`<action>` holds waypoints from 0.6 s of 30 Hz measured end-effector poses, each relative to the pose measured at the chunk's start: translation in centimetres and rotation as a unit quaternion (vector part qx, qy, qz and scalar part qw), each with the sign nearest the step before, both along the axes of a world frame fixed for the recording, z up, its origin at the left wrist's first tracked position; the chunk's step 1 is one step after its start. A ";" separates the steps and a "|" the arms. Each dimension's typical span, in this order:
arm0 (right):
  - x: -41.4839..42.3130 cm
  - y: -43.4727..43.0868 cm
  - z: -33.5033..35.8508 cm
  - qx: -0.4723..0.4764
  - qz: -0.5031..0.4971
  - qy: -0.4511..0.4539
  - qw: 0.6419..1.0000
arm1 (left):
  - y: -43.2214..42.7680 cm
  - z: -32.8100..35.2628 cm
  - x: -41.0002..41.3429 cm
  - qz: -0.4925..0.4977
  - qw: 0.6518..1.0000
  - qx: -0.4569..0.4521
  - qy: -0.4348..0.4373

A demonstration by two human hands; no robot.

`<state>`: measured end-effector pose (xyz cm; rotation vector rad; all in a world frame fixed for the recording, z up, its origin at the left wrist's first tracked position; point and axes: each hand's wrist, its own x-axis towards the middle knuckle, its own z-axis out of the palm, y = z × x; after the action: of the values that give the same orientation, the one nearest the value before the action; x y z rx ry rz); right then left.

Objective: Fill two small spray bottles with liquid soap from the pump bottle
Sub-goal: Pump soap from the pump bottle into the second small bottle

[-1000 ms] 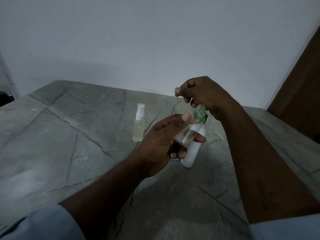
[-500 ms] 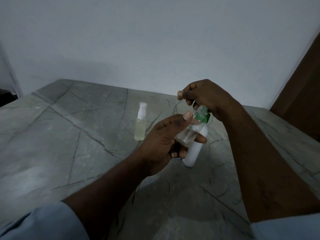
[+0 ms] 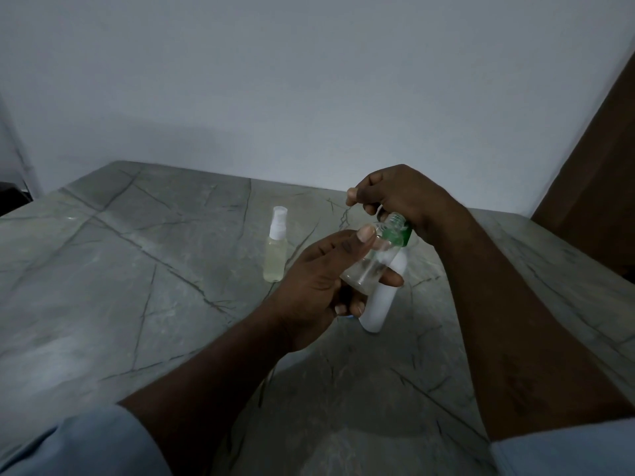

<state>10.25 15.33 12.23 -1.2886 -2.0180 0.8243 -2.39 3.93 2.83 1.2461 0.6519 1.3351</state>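
Left hand [image 3: 316,280] holds spray bottle [image 3: 367,269]; right hand [image 3: 405,197] grips pump bottle [image 3: 381,304].

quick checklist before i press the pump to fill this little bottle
1. Small clear bottle uncapped, mouth tilted up: ok.
2. Left hand grips it round the body: ok.
3. Pump bottle upright on the table: ok.
4. Right hand curled over its top: ok.
5. Nozzle lined up over the mouth: cannot tell, the hand hides it.
6. Capped spray bottle standing apart: ok.
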 end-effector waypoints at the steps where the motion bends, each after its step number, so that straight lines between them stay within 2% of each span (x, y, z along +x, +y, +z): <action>1: 0.0 0.0 0.0 -0.002 0.000 -0.001 1.000 | 0.0 0.0 0.0 0.000 1.000 0.000 0.000; 12: 0.0 0.1 0.6 0.053 -0.005 -0.022 0.998 | 0.2 0.0 -0.1 -0.009 1.000 0.008 -0.007; 18: -0.1 0.1 0.4 0.041 0.000 -0.018 0.999 | 0.2 -0.1 -0.1 -0.003 1.000 0.011 -0.004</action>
<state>10.18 15.43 12.64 -1.2662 -2.0582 0.7140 -2.47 4.14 2.72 1.2597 0.6281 1.3451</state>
